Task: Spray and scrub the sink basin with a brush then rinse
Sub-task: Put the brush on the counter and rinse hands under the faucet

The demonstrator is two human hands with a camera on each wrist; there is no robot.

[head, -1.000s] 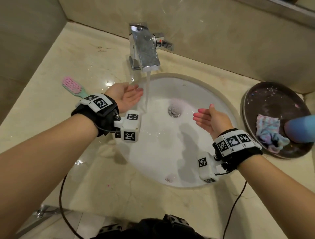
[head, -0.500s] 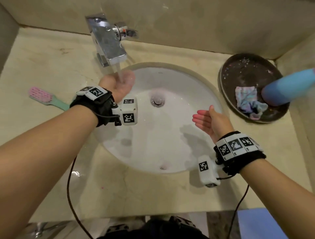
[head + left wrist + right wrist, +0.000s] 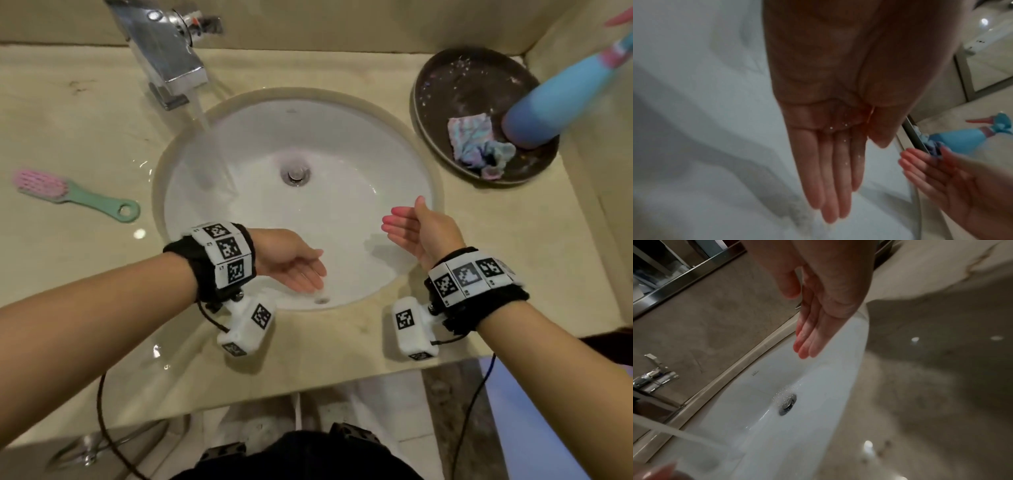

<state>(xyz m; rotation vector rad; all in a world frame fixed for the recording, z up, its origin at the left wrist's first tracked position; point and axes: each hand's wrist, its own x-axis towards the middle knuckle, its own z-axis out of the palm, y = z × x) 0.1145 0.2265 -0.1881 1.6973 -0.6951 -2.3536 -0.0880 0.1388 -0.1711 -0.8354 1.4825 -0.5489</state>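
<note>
We find the beige marble counter [image 3: 85, 102] wet in patches around the round white ceramic sink basin [image 3: 342, 144], into which the chrome block tap [image 3: 164, 44] is running a stream; we judge the rinse step to be in hand. On the dark round tray [image 3: 445, 68] at the right stand the blue spray bottle [image 3: 548, 102] and a crumpled pastel cloth [image 3: 476, 144]. The pink-bristled, green-handled brush [image 3: 75, 195] lies on the counter left of the basin, untouched. Our left hand [image 3: 294, 263] is cupped palm-up over the near wall, fingers straight and together, droplets on it; our right hand [image 3: 418, 233] hovers at the right rim, fingers straight and together, holding nothing. The next move, in our judgement, calls for carrying water to the unrinsed walls, then closing the tap.
</note>
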